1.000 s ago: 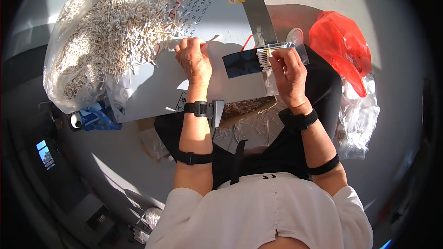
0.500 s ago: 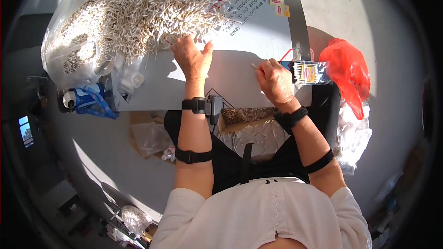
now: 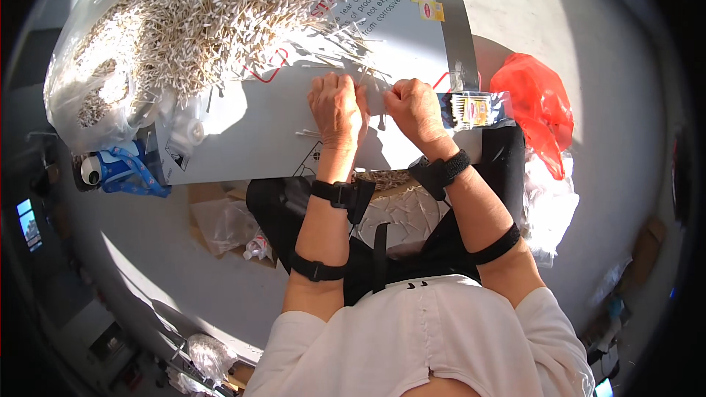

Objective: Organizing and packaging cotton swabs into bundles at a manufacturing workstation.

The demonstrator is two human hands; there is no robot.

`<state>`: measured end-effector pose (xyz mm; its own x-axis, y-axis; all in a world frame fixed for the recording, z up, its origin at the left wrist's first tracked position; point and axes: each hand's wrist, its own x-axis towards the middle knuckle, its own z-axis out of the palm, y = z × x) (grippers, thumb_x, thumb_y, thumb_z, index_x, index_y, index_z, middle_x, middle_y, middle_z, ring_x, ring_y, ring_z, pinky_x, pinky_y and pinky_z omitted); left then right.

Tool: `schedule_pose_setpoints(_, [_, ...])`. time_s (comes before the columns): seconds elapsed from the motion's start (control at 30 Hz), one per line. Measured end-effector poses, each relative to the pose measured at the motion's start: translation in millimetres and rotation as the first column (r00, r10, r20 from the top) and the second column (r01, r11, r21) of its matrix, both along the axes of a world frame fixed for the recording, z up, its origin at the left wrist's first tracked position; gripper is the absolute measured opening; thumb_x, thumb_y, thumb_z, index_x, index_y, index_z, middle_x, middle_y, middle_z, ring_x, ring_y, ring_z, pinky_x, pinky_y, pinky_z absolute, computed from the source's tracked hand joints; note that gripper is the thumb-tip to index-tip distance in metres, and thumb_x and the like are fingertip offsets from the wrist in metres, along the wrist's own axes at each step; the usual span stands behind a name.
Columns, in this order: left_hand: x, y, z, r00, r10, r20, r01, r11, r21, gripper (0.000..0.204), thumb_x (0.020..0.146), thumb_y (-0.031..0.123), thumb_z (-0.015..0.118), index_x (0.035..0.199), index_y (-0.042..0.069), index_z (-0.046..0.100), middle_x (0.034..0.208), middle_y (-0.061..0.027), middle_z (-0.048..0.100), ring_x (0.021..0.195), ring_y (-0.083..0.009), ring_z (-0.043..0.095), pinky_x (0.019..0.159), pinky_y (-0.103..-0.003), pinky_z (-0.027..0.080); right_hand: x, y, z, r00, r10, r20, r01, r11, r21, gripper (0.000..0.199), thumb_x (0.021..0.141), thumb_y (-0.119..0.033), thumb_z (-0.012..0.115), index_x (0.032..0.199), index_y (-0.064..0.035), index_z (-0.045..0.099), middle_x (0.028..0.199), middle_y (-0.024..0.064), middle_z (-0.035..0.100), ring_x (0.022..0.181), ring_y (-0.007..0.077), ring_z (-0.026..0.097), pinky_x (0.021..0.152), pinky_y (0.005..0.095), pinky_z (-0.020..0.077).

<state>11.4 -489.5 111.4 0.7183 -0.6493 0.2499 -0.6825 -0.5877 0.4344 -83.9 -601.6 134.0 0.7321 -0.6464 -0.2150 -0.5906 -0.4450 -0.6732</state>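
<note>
A large heap of cotton swabs [image 3: 220, 22] spreads across the far left of the board-topped table. Just in front of its loose right edge is my left hand [image 3: 340, 112], closed with the fingers curled down; what they pinch is hidden beneath. My right hand [image 3: 415, 112] is closed in a fist close beside it, the two apart by a small gap. A swab tip showed at this fist a moment earlier; its grip now faces away from view. A clear packet of swabs [image 3: 471, 109] with a yellow label lies right of my right hand. Two stray swabs [image 3: 307, 133] show beside my left wrist.
A clear plastic bag [image 3: 66, 88] surrounds the heap's left side. Small yellow cards [image 3: 426, 1] lie near the board's right edge. A red plastic bag [image 3: 533, 99] hangs at the right. A blue-strapped item [image 3: 129, 169] sits at the left corner. An open carton [image 3: 386, 179] is below the table edge.
My left hand has drawn back from the heap's edge and moved right, toward my right hand. Its fingers have curled in. The whole view has shifted slightly.
</note>
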Motion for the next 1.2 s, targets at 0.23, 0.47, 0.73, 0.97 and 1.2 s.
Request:
schedule_pose_setpoints(0.23, [44,-4,31,0.984,-0.120,0.135,0.131,0.988,-0.079,0.052,0.062,-0.002,0.074,0.111,0.009,0.061,0.112,-0.0073,0.058,0.107,-0.0311,0.052,0.099,-0.046,0.037,-5,-18,5,0.939,-0.029,0.344,0.043,0.999,-0.033,0.039,0.071,-0.023,0.079,0.098,-0.0024,0.061,0.093,0.0149,0.065,0.083,0.0318,0.065,0.073,0.0398,0.0536])
schedule_pose_setpoints(0.47, [29,-6,48,0.997,-0.051,-0.062,0.059,0.988,0.142,0.040,0.065,0.016,0.080,0.099,0.007,0.060,0.104,-0.0080,0.059,0.105,-0.0315,0.053,0.090,-0.046,0.041,55,-35,5,0.945,0.322,0.061,-0.259,0.846,-0.465,0.037,0.072,-0.028,0.073,0.096,-0.0031,0.063,0.094,0.0140,0.066,0.097,0.0332,0.063,0.079,0.0416,0.0522])
schedule_pose_setpoints(0.73, [6,6,6,0.989,0.028,0.147,-0.034,0.999,0.041,0.018,0.075,0.012,0.074,0.086,0.008,0.061,0.087,-0.0073,0.058,0.091,-0.0292,0.055,0.079,-0.042,0.042,82,-53,-5,0.982,0.169,0.087,-0.148,0.968,-0.204,0.013,0.074,-0.020,0.064,0.077,-0.0082,0.070,0.077,0.0151,0.069,0.076,0.0367,0.067,0.069,0.0435,0.0544])
schedule_pose_setpoints(0.97, [45,7,13,0.990,-0.121,0.070,0.130,0.982,-0.140,0.014,0.076,0.005,0.071,0.083,0.006,0.059,0.086,-0.0082,0.060,0.088,-0.0309,0.059,0.075,-0.044,0.047,53,-85,-20,0.909,-0.255,0.330,0.182,0.954,0.238,0.021,0.077,-0.019,0.068,0.068,-0.0005,0.066,0.061,0.0121,0.064,0.057,0.0220,0.063,0.060,0.0337,0.0510])
schedule_pose_setpoints(1.2, [17,85,39,0.993,-0.094,-0.073,0.099,0.993,0.064,0.026,0.067,-0.001,0.074,0.089,0.007,0.061,0.090,-0.0071,0.060,0.092,-0.0313,0.057,0.081,-0.043,0.046,-20,-51,-8,0.847,-0.436,0.304,0.249,0.831,0.498,0.023,0.086,-0.012,0.071,0.069,0.0022,0.065,0.059,0.0032,0.063,0.051,0.0068,0.057,0.048,0.0222,0.0465])
